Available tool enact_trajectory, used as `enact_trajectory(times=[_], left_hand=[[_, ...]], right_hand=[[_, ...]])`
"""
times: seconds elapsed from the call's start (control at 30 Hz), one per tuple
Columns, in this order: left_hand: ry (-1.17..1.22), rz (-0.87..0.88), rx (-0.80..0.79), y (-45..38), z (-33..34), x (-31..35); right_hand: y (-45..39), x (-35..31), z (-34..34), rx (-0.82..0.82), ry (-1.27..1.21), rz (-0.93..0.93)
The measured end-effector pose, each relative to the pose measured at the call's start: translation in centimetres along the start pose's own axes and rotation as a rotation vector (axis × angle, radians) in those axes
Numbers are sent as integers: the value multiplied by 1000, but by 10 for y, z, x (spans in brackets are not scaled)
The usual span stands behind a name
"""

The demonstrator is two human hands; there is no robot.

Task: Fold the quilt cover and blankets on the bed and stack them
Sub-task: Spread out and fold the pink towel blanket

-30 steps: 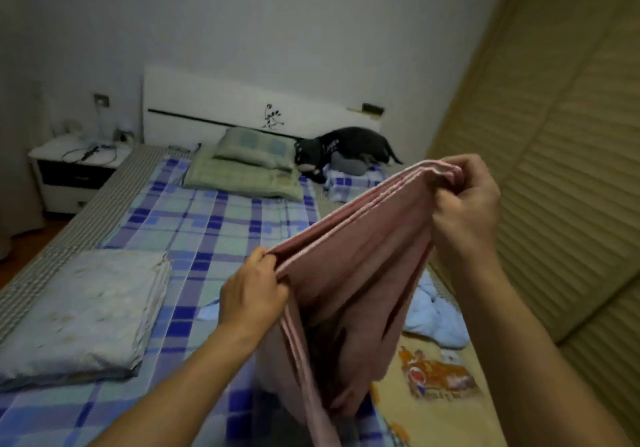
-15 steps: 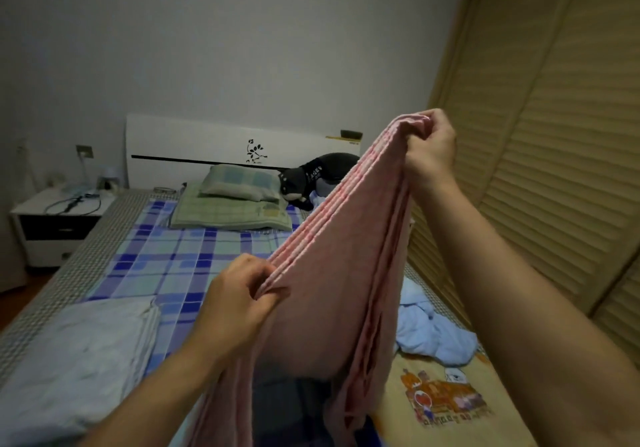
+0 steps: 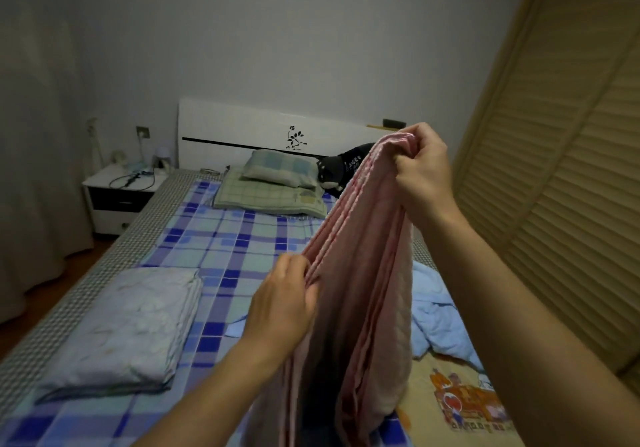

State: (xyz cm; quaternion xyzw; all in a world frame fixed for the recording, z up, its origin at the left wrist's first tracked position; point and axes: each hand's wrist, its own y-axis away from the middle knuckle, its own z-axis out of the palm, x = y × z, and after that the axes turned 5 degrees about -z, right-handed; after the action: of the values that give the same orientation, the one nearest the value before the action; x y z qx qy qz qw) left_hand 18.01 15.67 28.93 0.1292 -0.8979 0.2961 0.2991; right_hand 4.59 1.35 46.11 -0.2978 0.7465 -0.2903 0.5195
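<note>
Pink blanket (image 3: 360, 273), folded into several layers, is held up above the bed (image 3: 221, 238), its top edge pinched far and high by the right hand (image 3: 420, 169) and near and lower by the left hand (image 3: 280, 304), with a folded pale quilt cover (image 3: 121, 329) lying at the left.

We see from one head-worn camera, looking forward and down along the bed (image 3: 221, 238), close behind our raised fingers (image 3: 408, 161).

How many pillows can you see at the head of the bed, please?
2: a blue checked pillow lying on a flatter green checked pillow below the headboard; the pink blanket may hide others.
</note>
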Motion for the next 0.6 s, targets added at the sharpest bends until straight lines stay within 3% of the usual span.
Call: enact_trajectory(times=[0.07, 0.23, 0.37, 0.5, 0.6], left_hand=[[76, 9, 26, -3, 5, 2], [-19, 112, 23, -6, 13, -6], [-47, 251, 56, 5, 17, 5], [35, 132, 161, 5, 23, 14], [192, 198, 140, 2, 21, 13]], right_hand=[[8, -9, -1, -52, -42, -3], [22, -17, -13, -102, -86, 10], [25, -14, -16, -66, -35, 68], [28, -17, -19, -40, -33, 93], [30, -21, -20, -44, -37, 99]])
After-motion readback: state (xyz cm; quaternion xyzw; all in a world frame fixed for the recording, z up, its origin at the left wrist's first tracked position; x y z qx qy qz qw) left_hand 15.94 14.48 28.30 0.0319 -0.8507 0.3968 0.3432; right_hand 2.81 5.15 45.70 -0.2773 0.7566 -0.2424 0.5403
